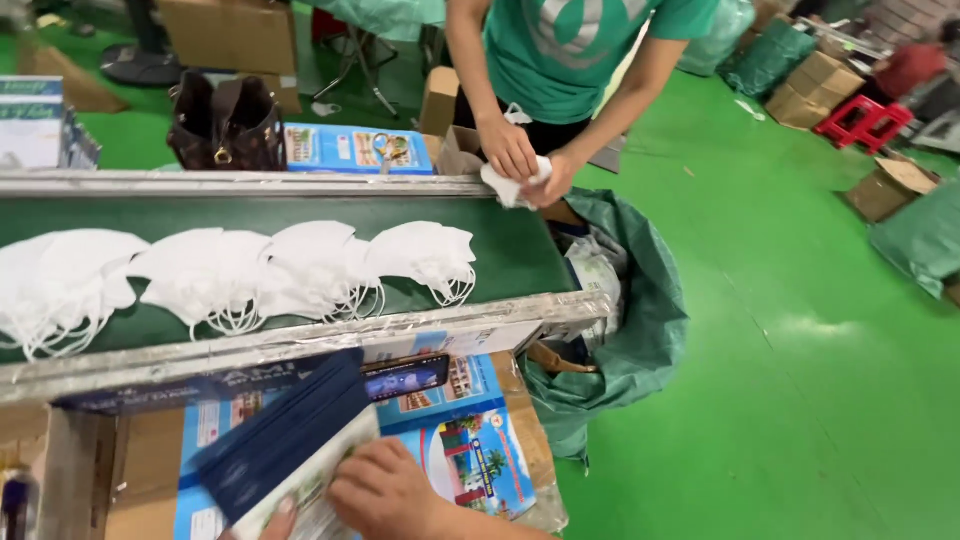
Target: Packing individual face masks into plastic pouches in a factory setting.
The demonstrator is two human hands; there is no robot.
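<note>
Right hand [385,492] flat on dark blue flat-box stack [285,430], long axis up-right; left grip state unclear.

Glossy green floor [800,330] reflects overhead light. Cardboard boxes [815,88] and red stools [862,122] stand far right; green sacks [768,55] beside them.

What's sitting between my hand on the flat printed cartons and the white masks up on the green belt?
In the head view, between the hand and the white masks: a dark phone and the belt's metal rail.
</note>
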